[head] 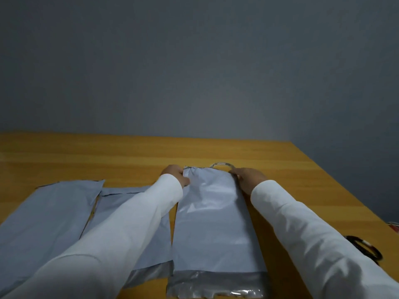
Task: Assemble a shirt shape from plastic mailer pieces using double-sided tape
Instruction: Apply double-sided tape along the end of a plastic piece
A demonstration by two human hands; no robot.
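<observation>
At mailer [212, 212] far corners, both hands' fingers [176, 172] pinch.

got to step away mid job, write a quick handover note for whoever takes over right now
Left hand grips the far left corner of the right-hand grey plastic mailer piece; right hand holds its far right corner.
That piece lies lengthwise on the wooden table, its far end partly over the clear tape roll.
Two more grey mailer pieces lie flat to the left, overlapping.
Black-handled scissors sit by the right sleeve.
Done: pieces laid out. Left: no joins visible yet; tape and join them into the shirt.
</observation>
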